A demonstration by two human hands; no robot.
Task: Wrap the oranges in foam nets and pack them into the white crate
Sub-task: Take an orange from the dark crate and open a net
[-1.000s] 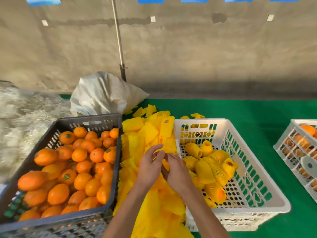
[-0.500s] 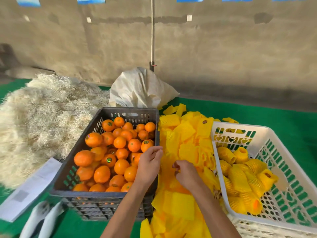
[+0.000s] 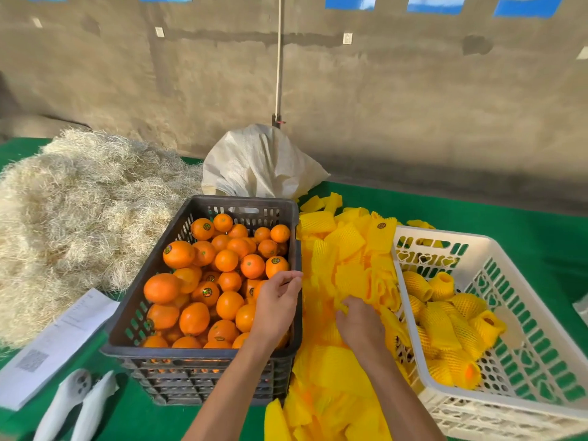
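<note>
Head view: wrapped oranges (image 3: 440, 326) part-fill the white crate (image 3: 521, 412) right of both hands; many bare oranges (image 3: 222, 275) wait under the left hand (image 3: 276, 305), loosely curled, empty. Right hand (image 3: 359, 323) pinches a foam net (image 3: 342, 305) from the pile.

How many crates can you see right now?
2: a dark crate of bare oranges left of the foam nets, a white crate right of them. None hidden, apparently.
</note>
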